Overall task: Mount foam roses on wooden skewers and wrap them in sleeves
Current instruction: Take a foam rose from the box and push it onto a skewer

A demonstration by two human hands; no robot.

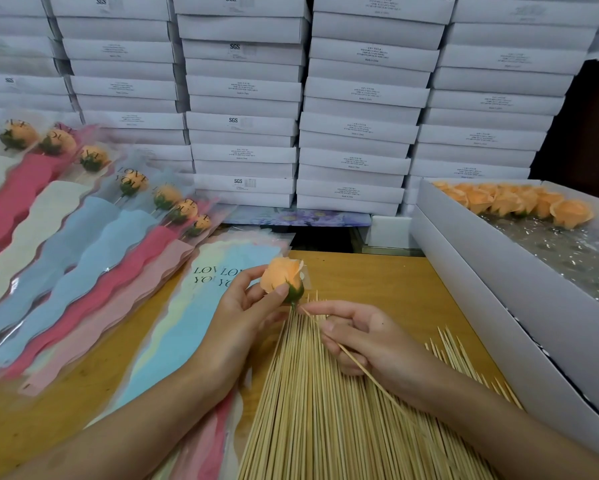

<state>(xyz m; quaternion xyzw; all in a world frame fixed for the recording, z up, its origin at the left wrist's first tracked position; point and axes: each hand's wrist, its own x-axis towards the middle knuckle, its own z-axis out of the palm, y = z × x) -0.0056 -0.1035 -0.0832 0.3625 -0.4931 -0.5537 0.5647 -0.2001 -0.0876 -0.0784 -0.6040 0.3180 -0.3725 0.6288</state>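
Your left hand pinches a peach foam rose between thumb and fingertips, just above the skewers. The bloom tilts up and to the left, and its green base points down. The petals are tightly layered into a bud, and one outer petal flares at the top right. Your right hand grips a single skewer with its fingers curled round it. The pointed tip sits just beside the rose's green base, though you cannot tell whether they touch. Under both hands a pile of skewers fans across the wooden surface. Left of the rose lies a stack of pastel sleeves printed "LOVE YOU". Further left, wrapped roses lie in an overlapping row. On the right, an open white box holds more peach roses.
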